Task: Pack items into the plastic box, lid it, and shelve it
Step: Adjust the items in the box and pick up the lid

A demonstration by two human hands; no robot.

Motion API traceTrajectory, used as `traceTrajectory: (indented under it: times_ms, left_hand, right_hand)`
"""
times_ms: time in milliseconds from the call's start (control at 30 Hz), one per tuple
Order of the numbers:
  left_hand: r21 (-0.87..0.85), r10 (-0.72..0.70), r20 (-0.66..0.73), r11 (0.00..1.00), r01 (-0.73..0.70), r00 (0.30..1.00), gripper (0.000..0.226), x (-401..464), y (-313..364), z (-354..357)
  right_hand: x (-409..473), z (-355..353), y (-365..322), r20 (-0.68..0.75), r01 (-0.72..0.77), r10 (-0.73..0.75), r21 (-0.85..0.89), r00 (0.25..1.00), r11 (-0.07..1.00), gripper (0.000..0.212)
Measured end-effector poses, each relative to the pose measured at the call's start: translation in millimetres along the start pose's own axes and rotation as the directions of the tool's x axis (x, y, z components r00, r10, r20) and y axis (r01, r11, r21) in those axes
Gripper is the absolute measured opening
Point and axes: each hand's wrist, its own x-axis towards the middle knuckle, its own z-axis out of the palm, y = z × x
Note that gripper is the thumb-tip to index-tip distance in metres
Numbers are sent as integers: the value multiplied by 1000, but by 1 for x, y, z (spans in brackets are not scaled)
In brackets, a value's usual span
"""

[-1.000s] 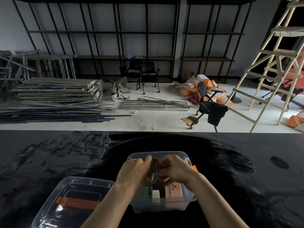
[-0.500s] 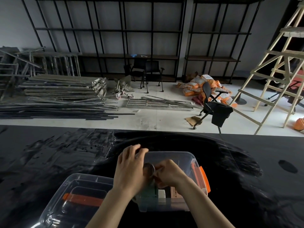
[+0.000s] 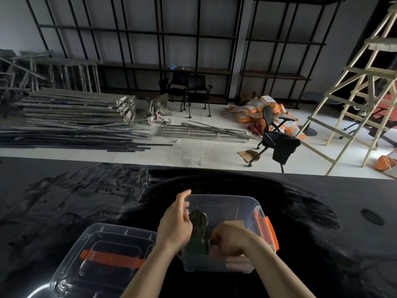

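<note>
Clear plastic with an orange strap handle: the lid (image 3: 101, 258) lies flat on the black table (image 3: 322, 244), nearest the observer and to the left of the work. It is not yet fitted.

Just beyond it and to its right stands the plastic box (image 3: 223, 233), open-topped, an orange latch (image 3: 271, 232) showing on its right wall. Both forearms reach into or over it.

The right hand (image 3: 228, 240) is down inside the box, fingers curled and closed on something at the near side. What it holds is hidden by the hand itself, though it appears to bear on a dark green item (image 3: 197, 246) and a brownish carton (image 3: 235, 224) already packed there.

The left hand (image 3: 175, 224) is at the box's left rim with fingers loosely spread and the forefinger raised; it grips nothing. Beside its thumb a round metal-rimmed object (image 3: 198, 218) stands on edge in the box; its identity is uncertain in this dim light.

Judgement: packing is near its end and lidding comes next. The lid lies to the left of the box, its long axis running roughly near to far. The free left hand is the nearer one to take it and carry it rightward over the opening.

Farther off, across the floor, black shelving (image 3: 193, 50) lines the back wall, well apart from the table.
</note>
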Motion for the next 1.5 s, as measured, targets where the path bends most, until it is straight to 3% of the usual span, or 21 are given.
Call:
traceTrajectory:
  times_ms: [100, 167, 233, 333, 433, 567, 667, 800, 900, 1067, 1133, 1167, 1233, 1300, 1367, 1500]
  left_hand:
    - [-13, 9, -18, 1000, -9, 1000, 51, 2, -3, 3]
    - [-29, 4, -24, 1000, -5, 1000, 51, 1, -4, 4]
    - [-39, 6, -35, 999, -8, 999, 51, 2, -6, 5]
    - [-31, 27, -57, 999, -29, 998, 52, 2, -8, 7]
    - [-38, 31, -56, 999, -34, 998, 53, 2, -10, 8]
    - [-43, 26, -49, 999, -28, 998, 53, 3, -10, 8]
    - [-50, 30, -47, 998, -32, 998, 53, 2, -9, 8]
    - [-58, 38, -52, 997, -41, 998, 51, 3, -10, 9]
    - [-66, 33, -50, 997, -36, 998, 50, 4, -10, 9]
    - [-89, 35, -33, 995, -38, 999, 50, 5, -11, 9]
    - [-105, 40, -15, 994, -41, 999, 50, 5, -10, 6]
    - [-122, 40, -22, 992, -43, 999, 51, 5, -9, 3]
    - [-163, 19, -89, 986, -34, 996, 52, 2, -10, -9]
    - [-155, -17, -179, 988, -11, 984, 47, -1, -20, -27]
    - [-74, -56, -227, 996, 41, 972, 40, -4, -39, -49]
    - [95, -190, -322, 968, 231, 927, 36, -18, -82, -99]
  right_hand:
    - [0, -1, 1, -22, -18, 19, 50, 1000, 999, 14]
    - [-6, -5, 1, -58, -1, 10, 146, 998, 989, 24]
    - [-10, -7, 3, -108, 45, -17, 256, 994, 966, 19]
    - [-11, -9, 2, -171, 107, -45, 377, 984, 920, 38]
    - [-7, -7, -5, -161, 130, -57, 490, 985, 862, 25]
    - [-8, -1, -14, -144, 43, 86, 712, 986, 701, 23]
    - [-7, -5, -14, -197, -24, 248, 735, 948, 678, 34]
    - [3, -9, -17, -17, -164, 311, 820, 950, 549, 63]
    - [5, -8, -24, 39, -161, 254, 863, 967, 480, 62]
    - [2, -5, -29, -11, -159, 281, 803, 960, 575, 56]
    - [0, -7, -33, -212, -104, 319, 662, 924, 742, 50]
    - [-2, -8, -37, -385, -48, 305, 552, 871, 832, 43]
    - [-11, -16, -55, -697, 113, 212, 390, 685, 914, 27]
    - [-23, -23, -82, -818, 310, 98, 322, 567, 895, 17]
    - [-31, -23, -113, -784, 415, -26, 299, 620, 859, 17]
    - [-24, 10, -163, -544, 348, -210, 164, 812, 923, 30]
